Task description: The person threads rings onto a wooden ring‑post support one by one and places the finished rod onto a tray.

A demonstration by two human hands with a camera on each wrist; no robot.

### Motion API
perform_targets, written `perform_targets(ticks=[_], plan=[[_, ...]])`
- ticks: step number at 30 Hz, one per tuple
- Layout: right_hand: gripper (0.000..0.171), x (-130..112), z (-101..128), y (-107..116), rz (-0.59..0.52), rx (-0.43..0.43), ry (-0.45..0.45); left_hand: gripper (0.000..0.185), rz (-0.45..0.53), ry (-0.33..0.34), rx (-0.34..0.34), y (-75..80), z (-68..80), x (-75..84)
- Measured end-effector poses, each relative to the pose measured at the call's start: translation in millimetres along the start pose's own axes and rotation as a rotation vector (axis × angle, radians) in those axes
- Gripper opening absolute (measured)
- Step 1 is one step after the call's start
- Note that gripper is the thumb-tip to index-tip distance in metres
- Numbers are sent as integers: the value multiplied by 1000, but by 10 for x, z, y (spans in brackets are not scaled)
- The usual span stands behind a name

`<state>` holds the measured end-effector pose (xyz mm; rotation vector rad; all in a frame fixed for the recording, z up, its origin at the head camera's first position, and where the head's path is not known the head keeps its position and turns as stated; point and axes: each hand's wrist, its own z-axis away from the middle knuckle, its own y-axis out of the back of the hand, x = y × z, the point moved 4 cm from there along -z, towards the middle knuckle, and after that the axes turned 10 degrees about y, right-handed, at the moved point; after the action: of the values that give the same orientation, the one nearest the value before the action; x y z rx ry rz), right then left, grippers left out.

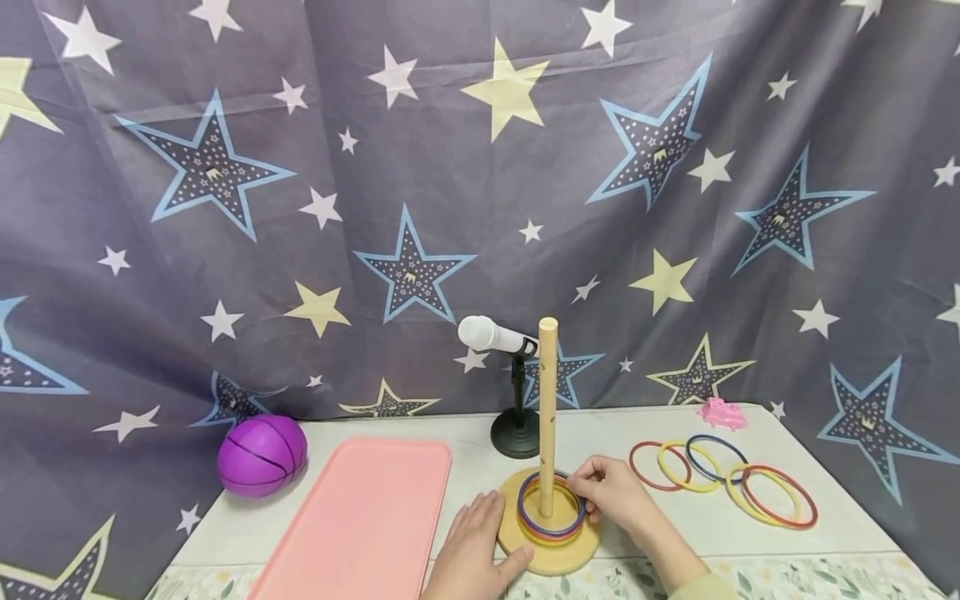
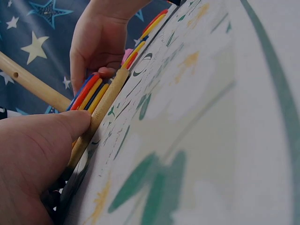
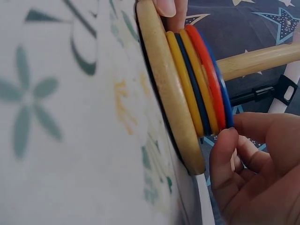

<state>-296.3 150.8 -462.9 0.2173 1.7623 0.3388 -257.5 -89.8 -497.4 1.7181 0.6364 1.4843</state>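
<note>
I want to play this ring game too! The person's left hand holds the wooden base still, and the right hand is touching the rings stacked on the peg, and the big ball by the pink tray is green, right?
Almost. The ball beside the pink tray is purple, not green; the head view shows it. The rest holds: the left hand steadies the wooden base, and the right hand touches the rings stacked on the peg.

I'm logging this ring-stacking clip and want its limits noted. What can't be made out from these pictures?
- Left wrist view: the stacked coloured plastic rings are mostly hidden behind the round wooden base and the left hand.
- Right wrist view: the wooden peg is cut off by the edge.
- Head view: the small pink toy is too small to identify.
</note>
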Motion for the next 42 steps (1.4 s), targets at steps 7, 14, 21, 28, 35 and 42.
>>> perform_targets(ticks=[7,14,21,28,35,42], plan=[[12,22,5,-2,18,17,9,94,-8,-25,24,-23,4,-20],[13,45,9,6,21,10,-13,95,-11,-41,44,-30,16,-20],[14,34,29,-10,20,7,-5,97,0,-53,44,-57,16,-59],[13,40,56,-27,18,-3,11,101,18,-28,15,-111,4,-126],[13,36,34,-21,34,13,17,103,20,-10,-5,-97,-7,-144],[12,-49,-3,179,30,95,9,102,27,-26,5,-91,-19,-138]])
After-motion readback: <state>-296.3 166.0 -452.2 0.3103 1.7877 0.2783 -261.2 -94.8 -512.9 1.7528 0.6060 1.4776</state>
